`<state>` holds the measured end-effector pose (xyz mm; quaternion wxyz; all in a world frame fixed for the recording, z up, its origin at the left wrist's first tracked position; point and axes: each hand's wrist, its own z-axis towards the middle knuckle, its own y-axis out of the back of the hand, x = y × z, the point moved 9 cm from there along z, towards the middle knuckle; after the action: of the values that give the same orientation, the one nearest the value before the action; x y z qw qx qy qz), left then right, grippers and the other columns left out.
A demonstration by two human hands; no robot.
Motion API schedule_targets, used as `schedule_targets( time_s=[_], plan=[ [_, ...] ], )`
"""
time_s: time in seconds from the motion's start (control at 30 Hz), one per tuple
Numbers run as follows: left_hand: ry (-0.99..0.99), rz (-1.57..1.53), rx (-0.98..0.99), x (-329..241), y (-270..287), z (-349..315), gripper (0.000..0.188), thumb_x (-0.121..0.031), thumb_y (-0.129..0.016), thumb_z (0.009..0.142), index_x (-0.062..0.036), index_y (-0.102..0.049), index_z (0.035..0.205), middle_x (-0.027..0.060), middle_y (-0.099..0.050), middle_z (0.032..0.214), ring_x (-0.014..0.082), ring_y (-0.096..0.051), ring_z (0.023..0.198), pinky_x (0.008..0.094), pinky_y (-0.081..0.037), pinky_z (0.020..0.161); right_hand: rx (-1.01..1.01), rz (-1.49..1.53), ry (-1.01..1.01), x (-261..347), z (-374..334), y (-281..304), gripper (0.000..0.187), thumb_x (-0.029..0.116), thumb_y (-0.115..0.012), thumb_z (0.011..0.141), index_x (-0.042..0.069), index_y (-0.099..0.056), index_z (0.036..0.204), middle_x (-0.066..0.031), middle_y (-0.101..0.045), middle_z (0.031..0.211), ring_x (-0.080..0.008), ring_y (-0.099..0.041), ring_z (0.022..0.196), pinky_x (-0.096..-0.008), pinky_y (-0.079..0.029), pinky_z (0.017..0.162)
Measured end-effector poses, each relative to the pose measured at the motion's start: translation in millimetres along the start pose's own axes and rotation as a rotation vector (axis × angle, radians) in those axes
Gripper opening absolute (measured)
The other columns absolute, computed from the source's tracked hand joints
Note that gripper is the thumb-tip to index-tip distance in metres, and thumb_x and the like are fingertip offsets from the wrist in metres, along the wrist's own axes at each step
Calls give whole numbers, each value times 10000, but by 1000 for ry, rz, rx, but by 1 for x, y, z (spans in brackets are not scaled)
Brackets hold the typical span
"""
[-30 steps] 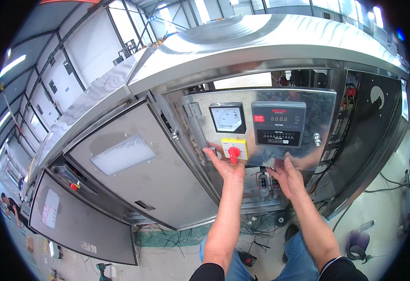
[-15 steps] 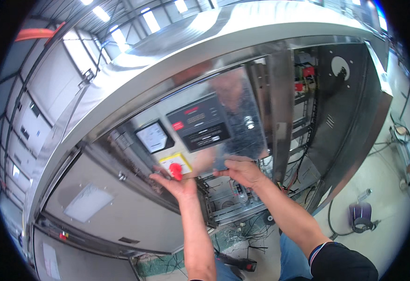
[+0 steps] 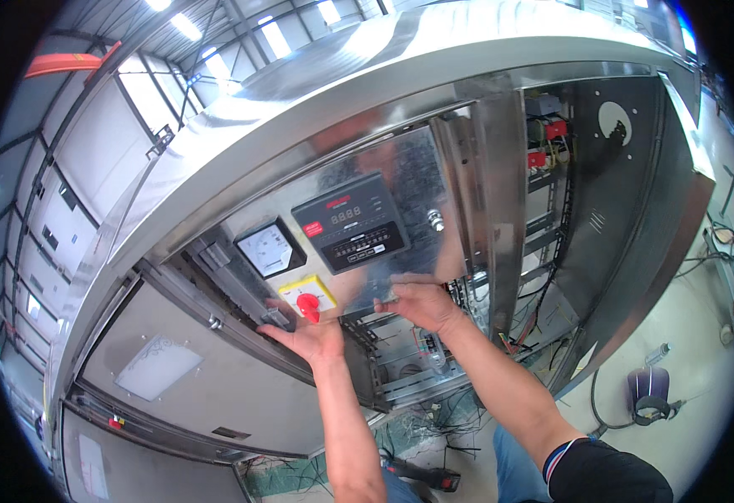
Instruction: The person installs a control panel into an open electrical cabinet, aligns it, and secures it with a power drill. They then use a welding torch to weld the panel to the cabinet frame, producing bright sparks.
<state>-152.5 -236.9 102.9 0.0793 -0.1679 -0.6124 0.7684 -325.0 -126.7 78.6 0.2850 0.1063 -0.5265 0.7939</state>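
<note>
A shiny metal instrument panel (image 3: 421, 172) sits tilted in the cabinet opening, with both my hands at its lower edge. It carries a square dial meter (image 3: 269, 249), a black digital controller (image 3: 350, 222), a red rotary switch (image 3: 307, 307) on a yellow plate, and a round silver lock (image 3: 435, 220). My left hand (image 3: 316, 339) holds the panel from below, just under the switch, palm up; its thumb points left and the other fingers are partly hidden behind the sheet. Farther right, my right hand (image 3: 424, 305) grips the same edge between thumb and curled fingers.
Around the panel stands a large metal cabinet (image 3: 501, 193) with wiring and red components (image 3: 555, 129) inside. A closed grey door (image 3: 241, 369) lies left. Below are cable scraps (image 3: 442, 423) and a cordless power tool (image 3: 434, 478); a dark purple object (image 3: 648, 390) is on the floor at right.
The panel has shifted slightly left, and both hands have moved left with it, keeping their places on its lower edge.
</note>
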Motion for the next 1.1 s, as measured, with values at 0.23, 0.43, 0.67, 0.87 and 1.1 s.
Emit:
schedule_targets(
  time_s=[0.23,0.43,0.67,0.87,1.1],
  plan=[
    [34,-31,163,-4,-6,3,737,-799,-594,841,-311,-594,1394,-5,-421,1607,270,-337,1502,566,-249,1233,4,-36,3,2,6,-11,223,58,-677,934,24,-694,1154,-103,-713,1142,-275,-670,1066,-494,-534,964],
    [-4,19,206,-3,-12,3,692,-788,-626,825,-326,-623,1341,-22,-411,1607,263,-322,1506,594,-226,1240,33,-59,-15,9,8,-16,259,87,-693,926,34,-685,1180,-95,-706,1165,-257,-660,1076,-489,-516,986],
    [34,-67,317,1,-14,2,706,-729,-654,850,-270,-612,1384,8,-458,1578,272,-362,1485,573,-253,1235,53,-45,-6,8,7,-12,279,96,-694,931,47,-684,1205,-77,-696,1190,-242,-653,1097,-481,-518,992],
    [30,-52,230,0,-6,3,680,-786,-625,824,-339,-627,1337,7,-422,1606,272,-332,1500,605,-256,1219,2,-32,-10,4,5,-4,253,93,-677,940,31,-694,1184,-97,-693,1206,-252,-659,1101,-517,-527,985],
    [45,56,187,-1,-2,4,770,-843,-562,812,-311,-600,1368,56,-429,1607,309,-325,1502,621,-207,1230,-40,-34,-9,7,11,6,274,106,-672,921,33,-659,1185,-120,-690,1188,-306,-656,1078,-542,-533,946]
  ],
)
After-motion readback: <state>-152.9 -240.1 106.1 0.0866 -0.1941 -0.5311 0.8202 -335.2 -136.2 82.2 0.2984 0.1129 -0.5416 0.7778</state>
